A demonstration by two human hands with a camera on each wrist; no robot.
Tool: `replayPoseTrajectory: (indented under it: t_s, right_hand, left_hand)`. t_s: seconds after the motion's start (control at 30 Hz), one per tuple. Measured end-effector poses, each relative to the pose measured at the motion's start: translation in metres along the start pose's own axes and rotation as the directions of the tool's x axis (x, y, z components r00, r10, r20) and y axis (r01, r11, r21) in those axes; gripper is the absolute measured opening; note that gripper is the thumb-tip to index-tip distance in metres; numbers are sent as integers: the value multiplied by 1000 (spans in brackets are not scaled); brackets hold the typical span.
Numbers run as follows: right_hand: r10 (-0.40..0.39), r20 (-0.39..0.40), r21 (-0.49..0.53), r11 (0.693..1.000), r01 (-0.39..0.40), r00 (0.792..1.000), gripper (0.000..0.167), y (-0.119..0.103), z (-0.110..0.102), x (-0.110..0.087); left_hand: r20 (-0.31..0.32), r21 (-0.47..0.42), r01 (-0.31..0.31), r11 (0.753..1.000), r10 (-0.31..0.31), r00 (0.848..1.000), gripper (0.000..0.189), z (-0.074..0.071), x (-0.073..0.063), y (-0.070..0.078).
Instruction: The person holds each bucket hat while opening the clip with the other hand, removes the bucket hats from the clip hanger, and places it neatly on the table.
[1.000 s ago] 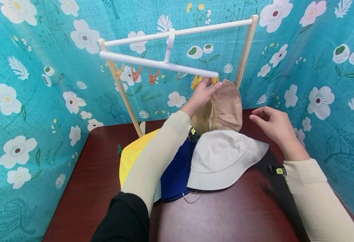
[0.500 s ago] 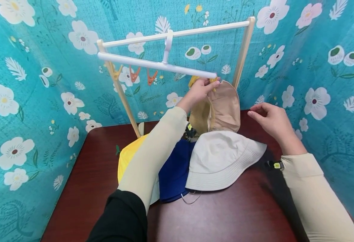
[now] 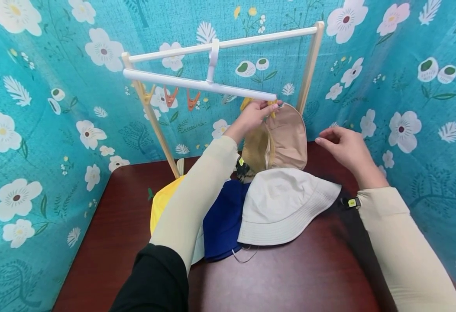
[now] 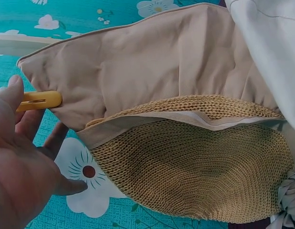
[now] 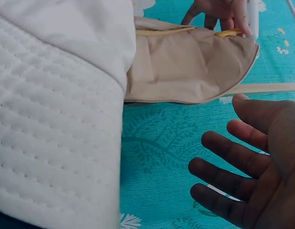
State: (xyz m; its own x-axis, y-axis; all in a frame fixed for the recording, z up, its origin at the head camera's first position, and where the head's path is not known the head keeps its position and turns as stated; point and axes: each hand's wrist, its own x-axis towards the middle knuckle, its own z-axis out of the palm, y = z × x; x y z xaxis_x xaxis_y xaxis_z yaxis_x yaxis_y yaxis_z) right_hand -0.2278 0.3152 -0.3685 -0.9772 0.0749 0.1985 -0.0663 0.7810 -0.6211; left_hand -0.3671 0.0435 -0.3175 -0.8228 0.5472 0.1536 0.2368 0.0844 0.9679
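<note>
At the lower end of the white hanger [image 3: 165,80], my left hand [image 3: 251,116] pinches a yellow clothespin [image 4: 42,100] between thumb and fingers. The clothespin's jaws bite the edge of a beige sun hat [image 3: 288,134], which hangs below with its woven straw crown [image 4: 185,167] facing the left wrist camera. My right hand [image 3: 346,147] hovers in the air to the right of that hat, holding nothing. Its fingers [image 5: 228,155] are spread and relaxed in the right wrist view. Nearest below is an off-white bucket hat [image 3: 286,208] on the table.
A navy hat [image 3: 224,225] and a yellow hat [image 3: 165,199] lie left of the white one, partly behind my left arm. Orange clothespins [image 3: 192,100] hang along the hanger. A wooden stand [image 3: 309,69] carries it on the dark red table [image 3: 111,234], against a flowered cloth [image 3: 103,50].
The head view has shifted slightly. My left hand's fingers have closed further round the yellow clothespin; the hat hangs in the same place. My right hand has hardly moved.
</note>
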Motion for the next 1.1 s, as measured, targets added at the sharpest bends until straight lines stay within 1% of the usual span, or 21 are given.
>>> replayPoseTrajectory:
  t_s: [0.1, 0.2, 0.37, 0.43, 0.5, 0.67, 0.8, 0.97, 1.1]
  right_hand:
    - [12, 23, 14, 1000, -12, 1000, 67, 4, 4, 6]
    - [22, 55, 15, 1000, -23, 998, 73, 7, 8, 13]
    - [16, 107, -1, 1000, -16, 994, 78, 10, 17, 23]
    - [7, 122, -2, 1000, -6, 993, 80, 9, 19, 26]
    - [-1, 136, -3, 1000, 1, 991, 82, 8, 22, 29]
    - [1, 172, 7, 1000, -2, 985, 87, 3, 28, 35]
    - [-13, 183, 15, 1000, 10, 983, 83, 1, 33, 39]
    - [-40, 157, 6, 999, 40, 987, 76, -2, 37, 41]
    - [-53, 126, -9, 998, 55, 991, 69, -5, 40, 41]
  left_hand:
    - [10, -26, -1, 1000, 1, 1000, 53, 0, 0, 0]
    - [35, -28, -4, 1000, 5, 999, 55, -3, 1, -2]
    - [96, 7, 22, 1000, -22, 995, 55, -9, 2, -5]
    - [109, 22, 30, 999, -33, 994, 55, -11, 2, -5]
    - [114, 26, 25, 999, -27, 993, 54, -12, 1, -4]
    - [100, 34, -3, 999, 0, 995, 53, -10, -1, -2]
    - [80, 9, -10, 1000, 9, 997, 51, -8, -1, -2]
    - [58, -23, -9, 1000, 10, 998, 50, -7, 0, -3]
    - [50, -32, 7, 999, -5, 999, 47, -6, 1, -3]
